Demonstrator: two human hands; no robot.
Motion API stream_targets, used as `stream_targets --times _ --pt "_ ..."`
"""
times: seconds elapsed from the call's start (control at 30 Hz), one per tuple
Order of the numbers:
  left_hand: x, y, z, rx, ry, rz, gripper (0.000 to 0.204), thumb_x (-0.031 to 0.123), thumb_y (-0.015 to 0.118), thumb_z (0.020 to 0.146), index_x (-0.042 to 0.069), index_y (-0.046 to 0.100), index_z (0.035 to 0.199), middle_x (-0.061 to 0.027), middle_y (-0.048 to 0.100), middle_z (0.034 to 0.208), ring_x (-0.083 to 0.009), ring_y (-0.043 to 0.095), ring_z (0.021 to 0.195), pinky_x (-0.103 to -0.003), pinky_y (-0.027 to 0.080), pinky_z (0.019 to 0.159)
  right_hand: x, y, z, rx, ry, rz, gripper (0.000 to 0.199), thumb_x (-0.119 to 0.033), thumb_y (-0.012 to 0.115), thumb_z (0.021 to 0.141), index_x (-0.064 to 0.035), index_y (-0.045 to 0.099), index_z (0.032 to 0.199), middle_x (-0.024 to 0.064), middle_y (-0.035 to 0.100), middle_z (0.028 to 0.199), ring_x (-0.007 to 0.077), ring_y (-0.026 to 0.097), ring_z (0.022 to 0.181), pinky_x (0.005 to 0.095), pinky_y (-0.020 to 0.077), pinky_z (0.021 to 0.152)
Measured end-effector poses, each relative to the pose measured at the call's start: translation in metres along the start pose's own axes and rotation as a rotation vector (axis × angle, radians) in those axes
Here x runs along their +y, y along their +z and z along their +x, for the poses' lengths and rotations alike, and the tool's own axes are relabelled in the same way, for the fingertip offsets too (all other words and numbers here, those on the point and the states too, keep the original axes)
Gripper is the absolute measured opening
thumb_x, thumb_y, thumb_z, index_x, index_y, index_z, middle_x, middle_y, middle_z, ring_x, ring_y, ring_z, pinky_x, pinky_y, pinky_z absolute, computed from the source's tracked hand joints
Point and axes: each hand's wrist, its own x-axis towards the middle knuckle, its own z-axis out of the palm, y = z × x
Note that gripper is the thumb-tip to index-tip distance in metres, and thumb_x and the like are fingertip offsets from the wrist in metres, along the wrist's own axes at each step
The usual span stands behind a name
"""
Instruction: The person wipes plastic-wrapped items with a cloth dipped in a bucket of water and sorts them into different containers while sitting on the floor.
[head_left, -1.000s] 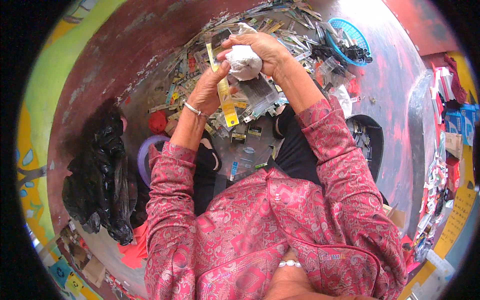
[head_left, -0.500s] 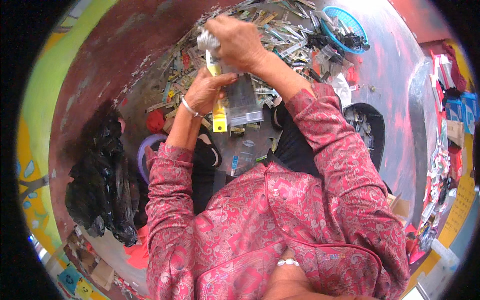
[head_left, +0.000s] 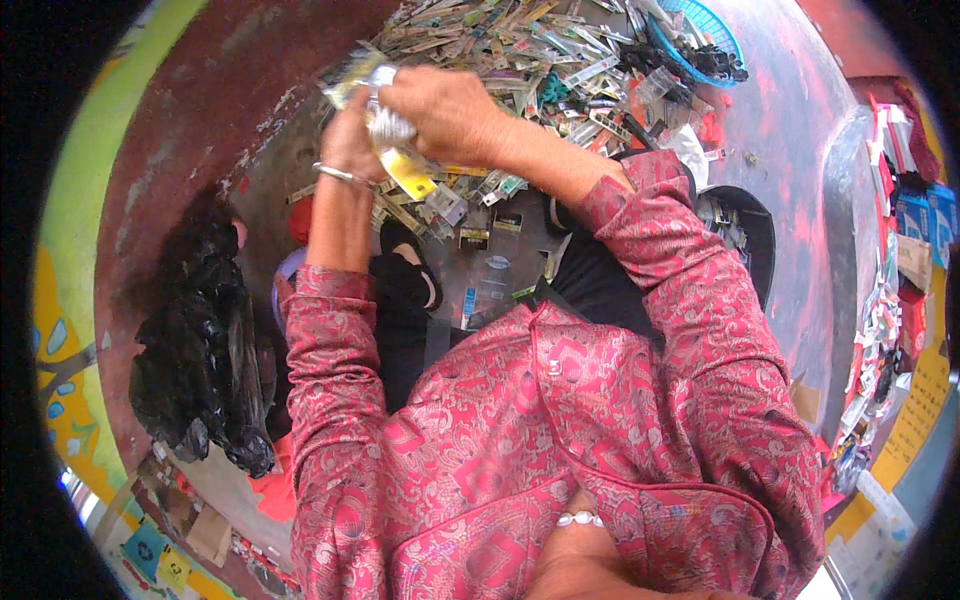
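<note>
Both hands are raised together over a floor strewn with small packets. My left hand (head_left: 350, 135), with a silver bangle on the wrist, grips a clear plastic packet with a yellow end (head_left: 405, 170). My right hand (head_left: 450, 110) closes over the crumpled top of the same packet (head_left: 385, 125). The hands touch each other around it. Just beyond them lies a big heap of similar flat packets (head_left: 530, 50).
A blue plastic basket (head_left: 705, 25) with dark items stands at the far right. A black plastic bag (head_left: 200, 370) lies at the left by the dark red floor. A black tub (head_left: 745, 235) sits at the right. More packets (head_left: 490, 230) lie by my knees.
Both hands have moved up and to the left with the packet. The right hand now covers more of its crumpled top.
</note>
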Motion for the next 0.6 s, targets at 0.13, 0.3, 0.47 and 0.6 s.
stream_targets --times 0.13,0.3,0.47,0.6 --pt "0.043 -0.026 0.010 0.303 0.136 -0.035 0.020 0.025 0.043 0.088 0.006 0.048 0.095 -0.0044 0.055 0.083 -0.0148 0.051 0.061 -0.024 0.041 0.044 0.004 -0.006 -0.022 -0.314 -0.045 -0.154 0.021 -0.008 0.057 0.063 -0.0102 0.051 0.084 0.0077 0.056 0.081 0.0266 0.058 0.080 0.0369 0.0482 0.059" --pt "0.069 -0.067 0.036 0.038 0.254 -0.105 0.021 0.024 0.043 0.088 0.006 0.047 0.097 -0.0051 0.055 0.087 -0.0136 0.046 0.059 -0.022 0.036 0.041 0.050 -0.064 0.014 0.069 0.494 -0.123 0.022 -0.021 0.060 0.067 -0.0048 0.061 0.082 0.0114 0.061 0.072 0.0226 0.059 0.066 0.0342 0.0451 0.058" --pt "0.040 -0.030 0.023 -0.385 0.334 -0.084 0.017 0.020 0.049 0.086 0.008 0.052 0.096 -0.0001 0.058 0.083 -0.0090 0.053 0.067 -0.018 0.034 0.044 0.004 -0.094 0.021 -0.280 0.675 0.827 0.028 -0.029 0.058 0.073 -0.0028 0.059 0.081 0.0064 0.059 0.073 0.0180 0.054 0.061 0.0303 0.0424 0.057" --pt "0.033 -0.014 0.019 -0.219 0.359 0.088 0.020 0.023 0.054 0.083 0.008 0.053 0.096 0.0011 0.058 0.083 -0.0080 0.053 0.066 -0.018 0.032 0.042 0.013 -0.076 0.014 -0.320 0.518 0.801 0.021 -0.020 0.056 0.072 -0.0020 0.059 0.083 0.0026 0.058 0.070 0.0095 0.049 0.064 0.0244 0.0399 0.059"
